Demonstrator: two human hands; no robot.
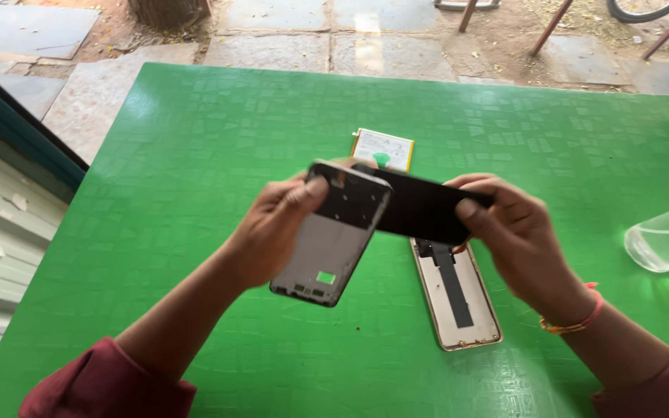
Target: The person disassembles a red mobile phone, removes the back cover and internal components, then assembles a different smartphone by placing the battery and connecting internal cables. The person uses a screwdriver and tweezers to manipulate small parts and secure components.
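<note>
My left hand (276, 228) grips a grey phone middle frame (333, 240) by its dark upper end, holding it tilted above the green table (195, 139). A black screen panel (420, 205) is pinched in my right hand (516, 232), its left end overlapping the top of the frame. Below the hands, a phone back cover (458, 298) with a gold rim and a black strip inside lies flat on the table. Farther back rests a white flat battery (382, 147) with a small green tab beside it.
A clear plastic bottle (667, 240) with a red-and-white label lies on its side at the table's right edge. Stone paving (272, 46) and metal legs show beyond the far edge. A corrugated wall (1, 232) runs down the left side.
</note>
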